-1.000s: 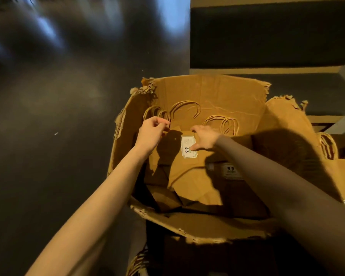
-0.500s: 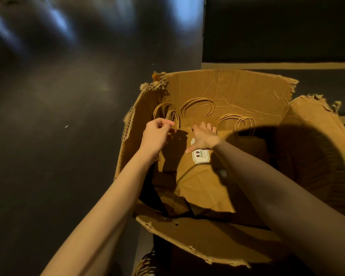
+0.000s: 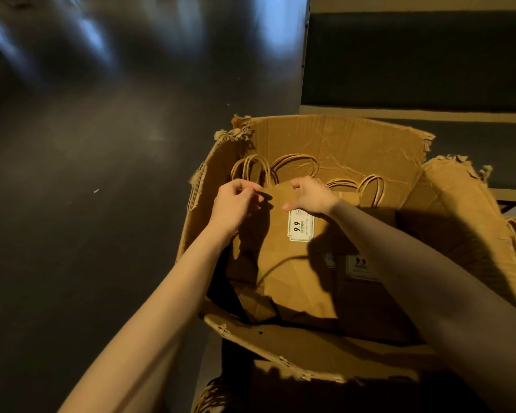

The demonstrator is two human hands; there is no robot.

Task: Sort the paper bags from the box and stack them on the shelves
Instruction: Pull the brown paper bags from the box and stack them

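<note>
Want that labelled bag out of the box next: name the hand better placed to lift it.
Right hand, probably: it grips the paper bag's top edge near the middle, above the label. The left hand only pinches the corner.

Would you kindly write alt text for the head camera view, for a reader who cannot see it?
Two bare hands, the left hand and the right hand, pinch the top edge of a brown paper bag with a white 9.9 label, inside a torn cardboard box. More bags with twisted paper handles lie behind it; the floor is dark.
</note>
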